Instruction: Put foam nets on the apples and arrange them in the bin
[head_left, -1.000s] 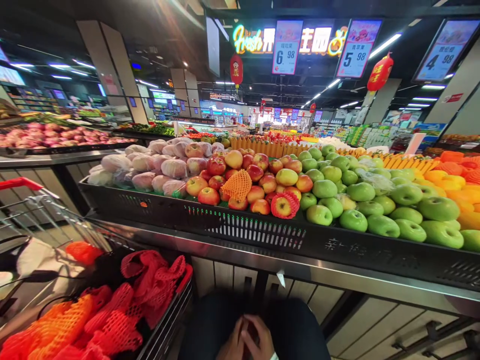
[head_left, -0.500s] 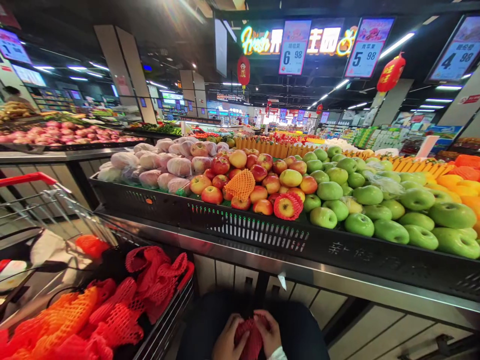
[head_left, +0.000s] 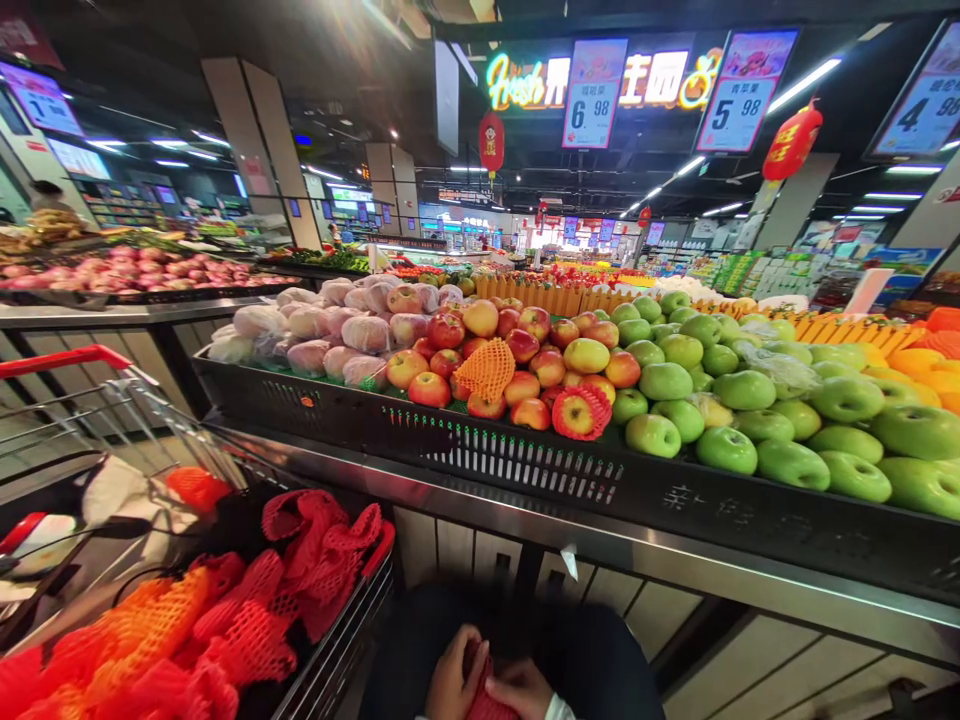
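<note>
Low in the head view, over my lap, a red foam fruit net (head_left: 487,698) is between my two hands. My left hand (head_left: 454,672) wraps round its left side, fingers curled over the top. My right hand (head_left: 523,688) presses on the net from the right with its thumb and bent fingers. Whether a fruit sits inside the net is hidden by the hands. In front of me, red-yellow apples (head_left: 429,389) lie in a black crate (head_left: 525,470). One apple there wears a red foam net (head_left: 581,411), another an orange foam net (head_left: 487,370).
To my left stands a shopping cart (head_left: 97,354) with loose red foam nets (head_left: 322,550) and orange ones (head_left: 161,610). Bagged apples (head_left: 365,334) and green apples (head_left: 726,450) flank the bare ones. A metal shelf edge (head_left: 637,552) runs before my knees.
My right hand has slid down from the top of the red net to its lower right side. The left fingers have moved closer over the top. The view has shifted slightly.
</note>
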